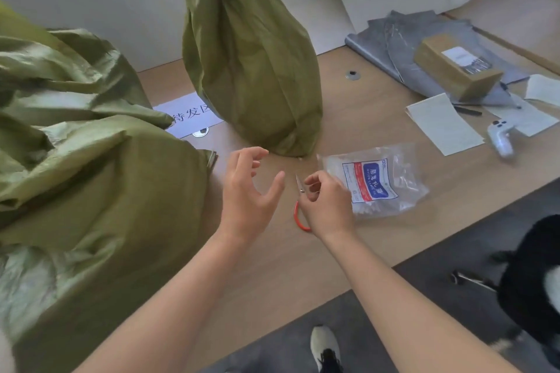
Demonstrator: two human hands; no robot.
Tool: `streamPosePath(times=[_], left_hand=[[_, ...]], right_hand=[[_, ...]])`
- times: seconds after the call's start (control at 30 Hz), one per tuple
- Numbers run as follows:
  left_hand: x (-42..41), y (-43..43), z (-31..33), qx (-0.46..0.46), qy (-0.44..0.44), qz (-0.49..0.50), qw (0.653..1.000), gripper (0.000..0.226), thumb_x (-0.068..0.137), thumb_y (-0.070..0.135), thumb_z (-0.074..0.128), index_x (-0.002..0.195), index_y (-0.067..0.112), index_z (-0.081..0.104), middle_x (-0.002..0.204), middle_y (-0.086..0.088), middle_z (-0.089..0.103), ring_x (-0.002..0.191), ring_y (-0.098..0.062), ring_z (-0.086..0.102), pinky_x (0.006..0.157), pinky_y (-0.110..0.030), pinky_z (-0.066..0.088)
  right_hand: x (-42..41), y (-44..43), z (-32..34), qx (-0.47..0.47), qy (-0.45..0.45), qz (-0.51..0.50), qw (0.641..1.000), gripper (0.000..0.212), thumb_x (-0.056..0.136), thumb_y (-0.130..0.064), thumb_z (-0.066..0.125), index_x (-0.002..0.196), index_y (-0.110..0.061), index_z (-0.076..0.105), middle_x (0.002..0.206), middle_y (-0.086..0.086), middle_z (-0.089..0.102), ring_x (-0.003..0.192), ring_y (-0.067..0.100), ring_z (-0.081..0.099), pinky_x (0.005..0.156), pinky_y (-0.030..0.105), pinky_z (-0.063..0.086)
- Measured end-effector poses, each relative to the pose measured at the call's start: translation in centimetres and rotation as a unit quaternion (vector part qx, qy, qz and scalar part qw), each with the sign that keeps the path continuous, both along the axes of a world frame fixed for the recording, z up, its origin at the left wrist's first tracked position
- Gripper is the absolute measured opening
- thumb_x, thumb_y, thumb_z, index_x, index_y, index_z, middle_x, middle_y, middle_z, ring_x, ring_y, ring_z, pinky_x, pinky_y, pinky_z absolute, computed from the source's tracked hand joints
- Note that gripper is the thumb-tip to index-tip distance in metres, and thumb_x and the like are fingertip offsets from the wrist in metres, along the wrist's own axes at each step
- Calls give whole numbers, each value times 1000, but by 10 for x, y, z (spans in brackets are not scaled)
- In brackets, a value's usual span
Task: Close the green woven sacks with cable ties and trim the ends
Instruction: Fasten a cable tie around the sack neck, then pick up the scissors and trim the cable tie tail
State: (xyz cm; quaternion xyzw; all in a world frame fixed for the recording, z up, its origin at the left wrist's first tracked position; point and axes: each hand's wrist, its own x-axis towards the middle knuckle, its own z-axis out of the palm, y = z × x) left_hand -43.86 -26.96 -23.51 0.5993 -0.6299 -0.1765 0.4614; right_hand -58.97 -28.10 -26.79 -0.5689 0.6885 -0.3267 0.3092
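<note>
The fingers of my right hand [328, 206] curl round the red-handled scissors [298, 188]; my left hand [248, 191] hovers spread, holding nothing. The cable-tie packet [375, 182] lies just beside them on the worktop [363, 118]. Behind, the upright green sack [251, 70] narrows upward, its neck out of view; the slumped green sack [91, 175] on the left looks untied, so I judge work remains.

Wooden table [348, 130]: upright green sack [248, 70], slumped green sack [91, 160], cable-tie packet [375, 182], printed sign [188, 115], grey mailers [394, 39], paper sheet [442, 124].

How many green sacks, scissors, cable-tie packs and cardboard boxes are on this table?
Green sacks: 2, the upright sack and the left heap, counted as one
Scissors: 1
Cable-tie pack: 1
Cardboard box: 1
Total: 5
</note>
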Motion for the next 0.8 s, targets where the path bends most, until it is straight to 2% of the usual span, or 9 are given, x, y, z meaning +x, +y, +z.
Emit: streamPosePath(times=[0.1,0.17,0.33,0.47,0.57,0.67,0.8], left_hand=[[-7,0,-32,27,4,-2,1000,36,87,27,73,119,21,58,118,0,58,106,-13,57,93,-25,50],[-10,0,-51,39,9,-4,999,34,88,24,73,118,25,57,118,0,57,105,-12,57,92,-26,50],[-15,-2,-90,65,12,14,998,34,88,14,73,114,28,56,117,0,57,103,-15,60,91,-34,53],[-15,-4,-107,73,19,29,997,32,86,18,70,113,29,56,117,4,58,102,-13,61,89,-29,53],[-13,-6,-114,93,28,38,995,32,89,10,72,114,25,59,117,4,57,103,-11,61,90,-29,53],[-11,-7,-114,102,30,50,993,32,89,7,72,115,21,61,117,3,57,102,-11,61,90,-28,53],[-7,-9,-101,91,35,55,994,31,88,12,69,113,27,58,119,-1,58,102,-6,60,89,-28,53]], right_hand=[[-5,-2,-33,32,32,5,999,10,88,-15,70,98,-18,70,96,2,67,88,22,67,77,33,52],[-7,-5,-51,44,62,15,997,9,90,-19,70,98,-16,71,97,6,69,93,26,65,79,36,50],[-5,-18,-86,80,121,42,988,19,97,-27,63,106,-13,73,107,11,70,104,34,66,85,41,54],[2,-29,-103,102,174,47,978,27,100,-34,60,109,-11,70,109,15,68,105,38,65,84,40,50],[2,-35,-107,121,201,52,971,27,99,-29,64,116,-8,62,116,17,65,110,39,64,87,40,48],[7,-38,-105,138,191,43,971,32,102,-27,59,121,-2,53,122,21,65,115,41,64,90,42,48],[14,-37,-97,159,152,17,975,40,106,-30,54,128,2,44,131,24,57,117,44,62,91,43,47]])
